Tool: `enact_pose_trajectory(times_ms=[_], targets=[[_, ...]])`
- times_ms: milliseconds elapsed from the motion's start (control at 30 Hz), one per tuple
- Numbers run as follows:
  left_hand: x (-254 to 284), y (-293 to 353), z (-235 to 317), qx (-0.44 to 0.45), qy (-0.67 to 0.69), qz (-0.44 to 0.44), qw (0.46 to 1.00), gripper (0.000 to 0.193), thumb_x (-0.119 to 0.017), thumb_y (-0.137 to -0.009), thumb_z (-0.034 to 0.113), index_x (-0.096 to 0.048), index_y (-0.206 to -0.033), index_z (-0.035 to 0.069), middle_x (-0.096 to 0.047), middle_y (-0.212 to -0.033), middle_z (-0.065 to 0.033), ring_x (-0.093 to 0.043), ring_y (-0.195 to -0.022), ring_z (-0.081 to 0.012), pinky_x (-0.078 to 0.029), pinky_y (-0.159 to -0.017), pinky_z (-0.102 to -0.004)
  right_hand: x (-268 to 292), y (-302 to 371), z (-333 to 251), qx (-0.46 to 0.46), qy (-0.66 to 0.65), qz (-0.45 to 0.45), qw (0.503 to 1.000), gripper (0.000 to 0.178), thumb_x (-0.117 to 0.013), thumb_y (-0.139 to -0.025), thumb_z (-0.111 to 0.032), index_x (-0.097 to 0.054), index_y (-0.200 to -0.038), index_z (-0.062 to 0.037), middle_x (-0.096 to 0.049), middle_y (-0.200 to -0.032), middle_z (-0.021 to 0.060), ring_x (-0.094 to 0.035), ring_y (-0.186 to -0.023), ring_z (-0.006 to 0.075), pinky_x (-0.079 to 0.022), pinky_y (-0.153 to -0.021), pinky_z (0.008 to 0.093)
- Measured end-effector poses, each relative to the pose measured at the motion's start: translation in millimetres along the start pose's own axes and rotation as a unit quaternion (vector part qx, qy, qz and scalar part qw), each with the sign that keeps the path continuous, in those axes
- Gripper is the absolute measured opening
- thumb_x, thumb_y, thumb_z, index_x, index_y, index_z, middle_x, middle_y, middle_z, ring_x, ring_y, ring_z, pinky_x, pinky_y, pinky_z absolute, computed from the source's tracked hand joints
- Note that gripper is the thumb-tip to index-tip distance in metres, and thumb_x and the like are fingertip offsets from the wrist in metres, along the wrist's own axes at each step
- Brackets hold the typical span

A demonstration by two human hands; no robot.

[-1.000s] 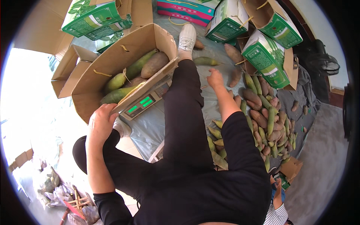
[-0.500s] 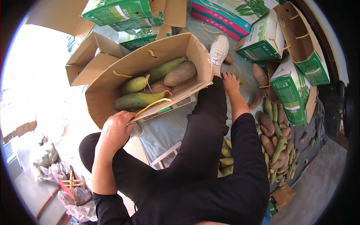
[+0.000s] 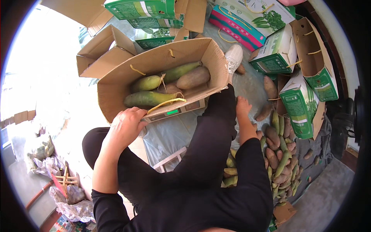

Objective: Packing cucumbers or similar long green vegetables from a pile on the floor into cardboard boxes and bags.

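A large open cardboard box (image 3: pixel 133 83) stands tilted on a scale (image 3: pixel 174 112) with a lit green display. Inside lie several long roots: green radishes (image 3: pixel 145 99) and a brownish one (image 3: pixel 193 77). My left hand (image 3: pixel 125 124) grips the box's near left rim, beside a yellow rope handle (image 3: pixel 166 103). Past my right knee, my right hand (image 3: pixel 243 106) hovers low, fingers loosely bent and thumb apart, with nothing visible in it. It is near the loose roots on the ground sheet; one brown root (image 3: pixel 264 112) lies to its right.
A big pile of green and brown roots (image 3: pixel 286 158) spreads along my right. Green-and-white cartons (image 3: pixel 297 110) stand at the far right, more cartons (image 3: pixel 141 9) at the back. An open brown box (image 3: pixel 106 54) sits left of the large one. Plastic bags (image 3: pixel 75 201) lie at lower left.
My right hand has drawn back toward me from beside my shoe, its fingers less stretched out. My left hand stays on the box rim. The whole view has shifted slightly.
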State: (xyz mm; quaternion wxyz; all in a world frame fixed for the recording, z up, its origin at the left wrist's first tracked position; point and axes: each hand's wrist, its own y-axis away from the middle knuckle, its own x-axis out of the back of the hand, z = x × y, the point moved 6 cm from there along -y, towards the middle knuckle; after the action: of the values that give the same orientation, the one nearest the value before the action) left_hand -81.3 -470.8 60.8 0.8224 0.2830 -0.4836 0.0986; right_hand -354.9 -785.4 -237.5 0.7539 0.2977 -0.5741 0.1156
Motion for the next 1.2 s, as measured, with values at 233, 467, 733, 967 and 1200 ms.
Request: enact_pose_trajectory(times_ms=[233,467,733,967,1200], targets=[[1.9,13.1,0.2,-0.027,-0.002,0.038,0.999,0.024,-0.063,-0.077,0.013,-0.06,-0.098,0.002,-0.059,-0.086,-0.0152,-0.058,-0.086,-0.0325,-0.046,-0.077,-0.0405,46.0,56.5,59.1,-0.121,-0.285,0.14,0.94,0.054,-0.076,-0.064,-0.014,-0.05,-0.112,-0.0138,-0.06,-0.106,0.01,-0.057,-0.098,0.0324,-0.044,-0.08,0.0425],[-2.2,22.7,-4.2,-0.021,-0.005,0.048,0.999,0.032,-0.064,-0.075,0.013,-0.058,-0.105,0.003,-0.06,-0.099,-0.0154,-0.056,-0.095,-0.0343,-0.044,-0.083,-0.0409,166.9,91.6,91.8,0.035,-0.551,0.341,0.761,0.047,-0.07,-0.073,-0.002,-0.047,-0.113,0.0014,-0.058,-0.101,0.0063,-0.055,-0.091,0.0155,-0.044,-0.082,0.0288],[-5.4,28.0,-8.8,-0.064,-0.021,0.093,0.993,0.033,-0.066,-0.077,0.019,-0.057,-0.105,0.004,-0.06,-0.097,-0.0158,-0.057,-0.096,-0.0337,-0.046,-0.081,-0.0419,356.5,159.6,20.2,0.153,-0.768,0.326,0.53,0.041,-0.064,-0.079,0.002,-0.045,-0.115,0.0006,-0.054,-0.111,0.0076,-0.054,-0.102,0.0162,-0.041,-0.092,0.03],[-7.0,28.2,-12.1,-0.048,-0.015,0.078,0.996,0.041,-0.065,-0.077,0.02,-0.056,-0.114,0.006,-0.06,-0.107,-0.0148,-0.056,-0.102,-0.0319,-0.045,-0.087,-0.0399,360.4,139.9,-86.2,0.207,-0.809,0.17,0.522,0.045,-0.07,-0.075,-0.006,-0.046,-0.112,-0.0007,-0.056,-0.108,0.0084,-0.054,-0.1,0.0161,-0.044,-0.087,0.03],[-8.1,32.2,-12.1,-0.068,0.006,0.084,0.994,0.043,-0.065,-0.076,0.018,-0.055,-0.116,0.006,-0.059,-0.11,-0.0161,-0.055,-0.103,-0.0328,-0.044,-0.088,-0.0403,315.6,124.1,-116.1,0.145,-0.712,0.193,0.66,0.051,-0.069,-0.076,-0.01,-0.046,-0.12,0.0029,-0.057,-0.108,0.0123,-0.054,-0.099,0.0178,-0.045,-0.085,0.0304]])
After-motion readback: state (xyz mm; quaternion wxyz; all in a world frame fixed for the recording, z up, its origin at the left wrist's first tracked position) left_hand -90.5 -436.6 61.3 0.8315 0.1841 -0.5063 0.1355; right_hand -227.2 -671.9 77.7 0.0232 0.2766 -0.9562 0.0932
